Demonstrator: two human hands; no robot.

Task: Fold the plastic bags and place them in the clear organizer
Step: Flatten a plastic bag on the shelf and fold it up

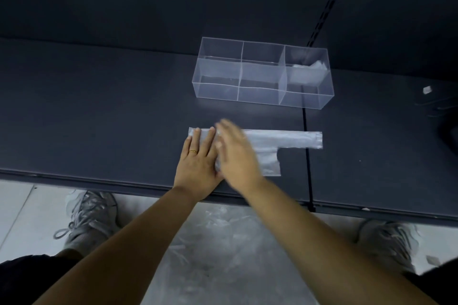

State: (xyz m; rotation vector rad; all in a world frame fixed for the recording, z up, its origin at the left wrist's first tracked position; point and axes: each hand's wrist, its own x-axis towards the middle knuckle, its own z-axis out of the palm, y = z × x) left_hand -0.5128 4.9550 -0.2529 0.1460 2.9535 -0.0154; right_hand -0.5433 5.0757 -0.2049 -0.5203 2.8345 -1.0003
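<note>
Palm-down — left hand, right hand.

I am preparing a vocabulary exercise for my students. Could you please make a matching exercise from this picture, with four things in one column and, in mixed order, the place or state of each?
Things
1. left hand
2. right hand
3. clear organizer
4. folded bag

Places or states
A. blurred, over the middle of the plastic bag
B. flat on the left end of the plastic bag, with a ring on one finger
C. inside the organizer's right-end compartment
D. on the dark table, beyond the plastic bag

Pairs: 1-B, 2-A, 3-D, 4-C
</note>
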